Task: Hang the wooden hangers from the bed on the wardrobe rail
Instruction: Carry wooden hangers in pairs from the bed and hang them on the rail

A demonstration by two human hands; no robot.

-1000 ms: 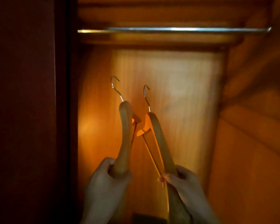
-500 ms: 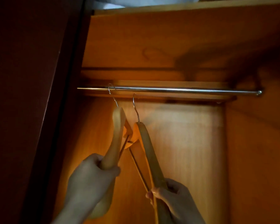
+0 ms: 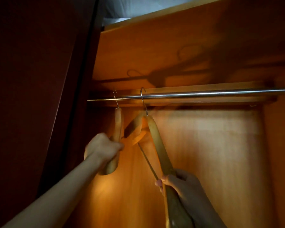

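Note:
Two wooden hangers are up at the metal wardrobe rail (image 3: 204, 93). My left hand (image 3: 104, 148) grips the left hanger (image 3: 118, 122) by its arm; its wire hook sits over the rail near the left end. My right hand (image 3: 179, 183) grips the lower arm of the right hanger (image 3: 156, 139), together with its thin crossbar. That hanger's hook curls over the rail a little to the right of the first. The two hangers' near ends touch or overlap between my hands.
A dark wardrobe door (image 3: 39, 96) stands along the left. A wooden shelf (image 3: 171, 46) lies just above the rail, with pale fabric (image 3: 130, 7) on top. The wardrobe's back panel (image 3: 212, 153) and right wall (image 3: 280, 162) close in the space.
Both hands have lifted the hangers up from below the rail. The hooks now sit over the rail, and the right hanger has shifted to the right.

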